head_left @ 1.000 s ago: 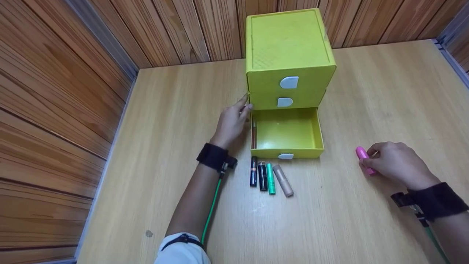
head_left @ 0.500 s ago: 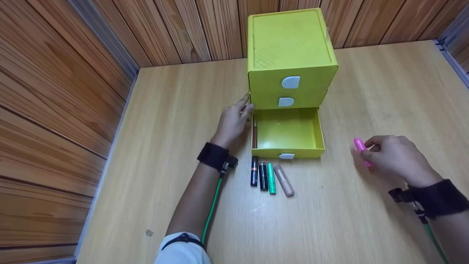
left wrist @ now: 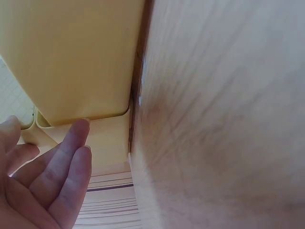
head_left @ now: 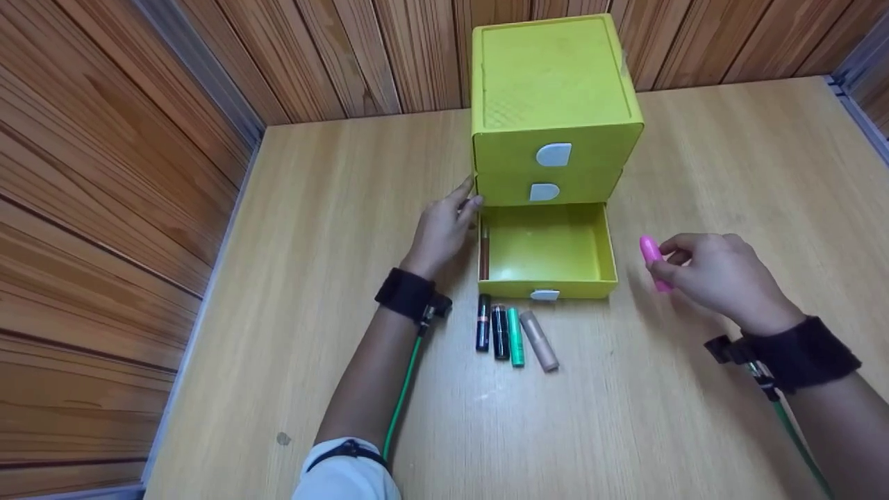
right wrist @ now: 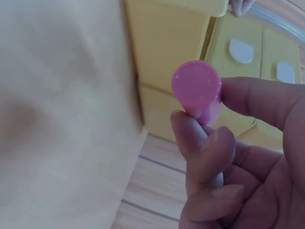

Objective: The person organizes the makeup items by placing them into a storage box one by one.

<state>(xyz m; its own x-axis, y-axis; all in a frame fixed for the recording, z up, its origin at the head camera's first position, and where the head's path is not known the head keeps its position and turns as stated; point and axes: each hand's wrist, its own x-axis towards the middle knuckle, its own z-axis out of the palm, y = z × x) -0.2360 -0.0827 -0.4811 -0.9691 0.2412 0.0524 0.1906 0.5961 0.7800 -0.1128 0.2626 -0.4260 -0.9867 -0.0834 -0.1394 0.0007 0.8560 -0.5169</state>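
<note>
My right hand (head_left: 722, 278) pinches a short pink tube (head_left: 651, 255) between thumb and fingers, just right of the pulled-out drawer. In the right wrist view the round flat end of the tube (right wrist: 196, 83) faces the camera. My left hand (head_left: 443, 232) rests at the left side of a yellow-green drawer unit (head_left: 555, 76), its fingers (left wrist: 71, 148) lying against the wall. The bottom drawer (head_left: 555, 243) is pulled out, the two above closed. A slim brown stick (head_left: 485, 253) lies along the drawer's left wall.
In front of the drawer lie two black tubes, one a black tube (head_left: 483, 323) with a pale band, a green tube (head_left: 515, 337) and a greyish-beige tube (head_left: 539, 340). Wood-panelled walls (head_left: 333, 55) bound the table (head_left: 625, 430) at the back and left.
My right hand has moved left and away from me, carrying the pink tube toward the drawer. The left hand stays at the unit's side.
</note>
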